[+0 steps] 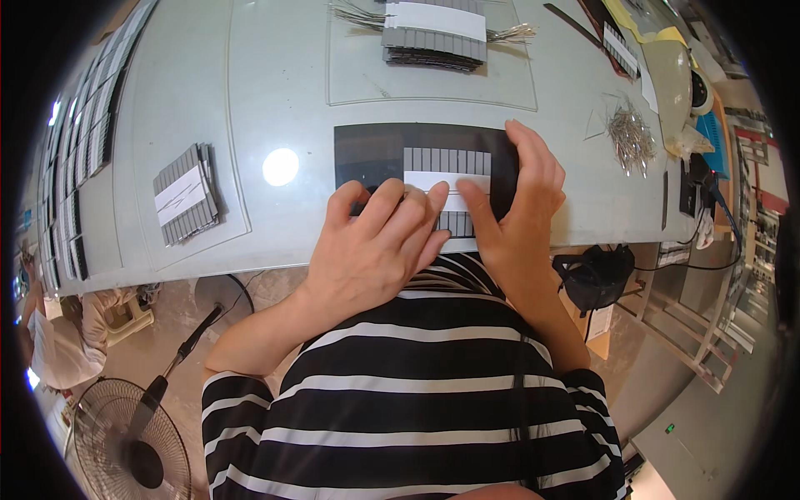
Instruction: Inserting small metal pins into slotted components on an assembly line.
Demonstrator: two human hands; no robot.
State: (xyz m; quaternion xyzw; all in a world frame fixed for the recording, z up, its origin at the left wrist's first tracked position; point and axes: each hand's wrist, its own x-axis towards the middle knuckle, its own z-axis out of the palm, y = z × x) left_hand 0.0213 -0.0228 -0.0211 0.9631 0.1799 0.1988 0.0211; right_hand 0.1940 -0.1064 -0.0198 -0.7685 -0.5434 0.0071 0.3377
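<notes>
Plainly, left hand (364, 239) curled, right hand (525, 200) spread, both touch panel (446, 160).

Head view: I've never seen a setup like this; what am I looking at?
There is no robot here: these are a person's bare left hand and right hand. This single picture comes from a wide fisheye camera on the person's head, looking down, so straight edges bend. On the table lie a black board with a grey striped panel on it, a small stack of similar panels at left, a taller stack farther back and a pile of thin wires at right. Both hands touch the panel; nothing appears lifted.
</notes>
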